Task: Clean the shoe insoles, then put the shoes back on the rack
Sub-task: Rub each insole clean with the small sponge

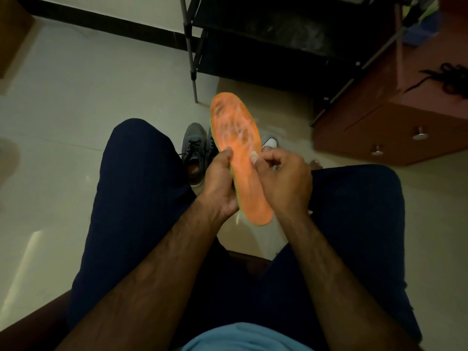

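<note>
A grey shoe (193, 150) stands on the pale floor (76, 97) between the seated person's knees. Its opening faces up and its black laces are loose. A second grey shoe is just beside it, mostly hidden behind the insole.

The left hand (220, 183) grips the orange insole (236, 127) by its left edge, with the thumb on the top face and the fingers curled under. The insole is held in the air above the shoes, toe end pointing away, and whitish smears cover its front half.

The right hand (286, 181) has its fingers curled and pinches a pale scrap (254, 155) against the insole's middle. What the scrap is cannot be told.

Beyond the hands a black rack (266, 41) stands on the floor. A white shoe toe (269, 142) shows just right of the insole. At the far right is a brown drawer chest (395, 133) with metal knobs, and dark laces (445, 78) lie on top of it.
</note>
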A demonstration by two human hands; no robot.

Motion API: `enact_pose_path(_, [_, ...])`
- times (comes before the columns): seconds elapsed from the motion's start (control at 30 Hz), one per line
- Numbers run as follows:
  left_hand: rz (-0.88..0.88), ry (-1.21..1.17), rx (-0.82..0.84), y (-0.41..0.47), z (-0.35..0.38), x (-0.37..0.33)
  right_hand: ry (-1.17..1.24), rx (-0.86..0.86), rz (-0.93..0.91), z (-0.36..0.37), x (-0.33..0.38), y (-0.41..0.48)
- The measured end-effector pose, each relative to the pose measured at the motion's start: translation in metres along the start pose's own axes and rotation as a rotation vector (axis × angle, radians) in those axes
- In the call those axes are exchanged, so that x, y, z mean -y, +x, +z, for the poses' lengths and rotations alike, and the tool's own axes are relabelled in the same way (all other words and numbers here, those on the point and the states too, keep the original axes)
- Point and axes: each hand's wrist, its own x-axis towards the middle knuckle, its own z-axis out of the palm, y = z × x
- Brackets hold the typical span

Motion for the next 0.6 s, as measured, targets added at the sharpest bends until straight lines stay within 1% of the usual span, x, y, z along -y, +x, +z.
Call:
enact_pose_path(0.1, [-0.007, 0.028, 0.008, 0.002, -0.002, -0.003, -0.022, 0.086, -0.052, -0.001, 0.000, -0.032])
enact_pose_path(0.17, [0.008, 0.065, -0.004, 0.006, -0.004, -0.001, 0.000, 0.111, -0.034, -0.004, -0.003, -0.031])
enact_pose_path(0.27, [0.036, 0.111, 0.006, 0.005, -0.001, 0.007, 0.041, 0.003, 0.047, -0.008, -0.005, -0.001])
enact_pose_path(0.33, [0.039, 0.128, 0.013, 0.003, -0.001, 0.011, 0.051, -0.045, 0.061, -0.004, -0.002, 0.007])
enact_pose_path(0.37, [0.038, 0.115, 0.034, 0.001, 0.000, 0.011, 0.029, -0.026, 0.036, 0.000, 0.001, 0.003])
enact_pose_path(0.43, [0.045, 0.045, 0.048, 0.001, 0.000, 0.008, 0.013, 0.073, -0.040, 0.006, 0.006, -0.012])
enact_pose_path(0.5, [0.052, 0.009, 0.048, 0.006, -0.002, 0.005, 0.034, 0.137, -0.058, 0.004, 0.008, -0.016])
enact_pose_path(0.53, [0.050, 0.006, 0.066, 0.007, -0.003, 0.005, 0.020, 0.122, -0.043, 0.001, 0.007, -0.011])
enact_pose_path(0.6, [0.048, 0.007, 0.093, 0.011, -0.005, 0.008, -0.036, 0.024, 0.026, -0.005, 0.004, 0.002])
